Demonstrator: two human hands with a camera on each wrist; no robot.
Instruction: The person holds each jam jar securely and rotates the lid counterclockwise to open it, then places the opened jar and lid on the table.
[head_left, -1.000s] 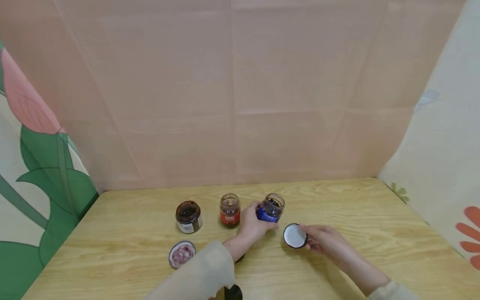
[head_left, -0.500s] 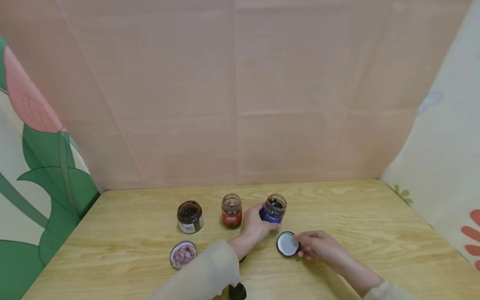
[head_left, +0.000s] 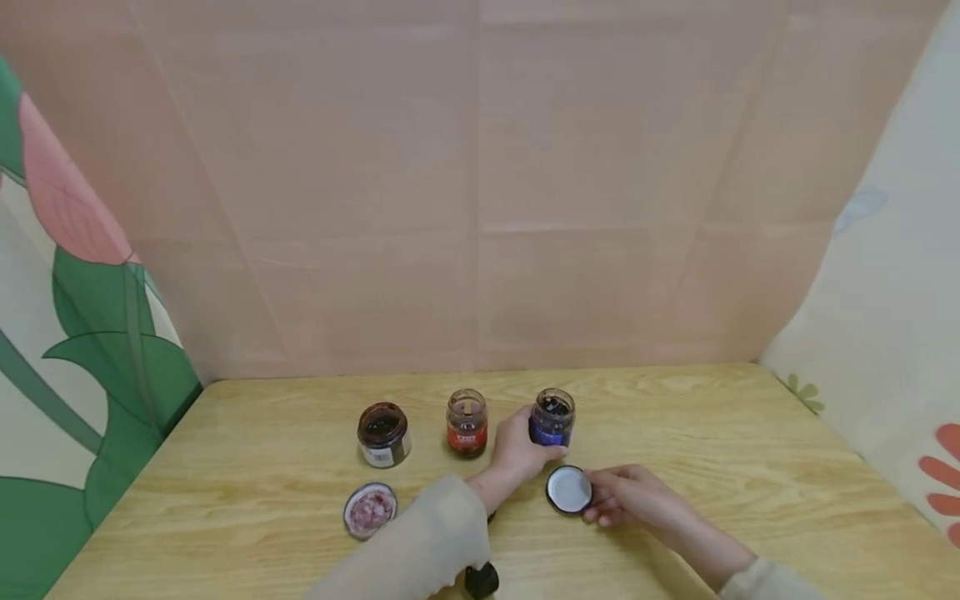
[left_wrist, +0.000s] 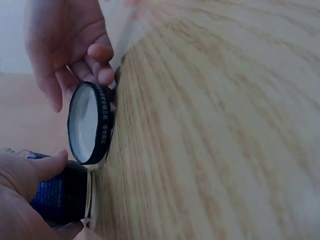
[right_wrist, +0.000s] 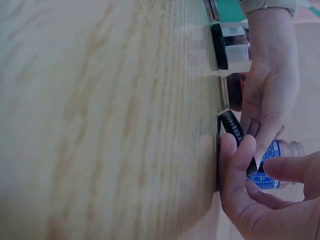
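Observation:
My left hand (head_left: 519, 452) grips a glass jar with a blue label (head_left: 552, 417) around its left side; the jar stands upright, uncapped, with dark contents. Just in front of it, my right hand (head_left: 626, 497) holds a black-rimmed jar lid (head_left: 569, 490) at its right edge, white inside facing up. Seen from the left wrist, this lid (left_wrist: 86, 125) is low over the table and slightly tilted. The right wrist view shows the fingers beneath the lid and the thumb above it.
An open jar with a red label (head_left: 467, 427) stands left of the left hand, and a wider dark jar (head_left: 384, 435) further left. A stained lid (head_left: 371, 511) lies inside-up before them. A dark object is mostly hidden under the left forearm. The wooden table (head_left: 720, 433) meets a pinkish backdrop.
My right hand has moved left and slightly nearer with the lid, bringing it in front of the blue-labelled jar. My left hand keeps its grip on that jar, which now looks more upright.

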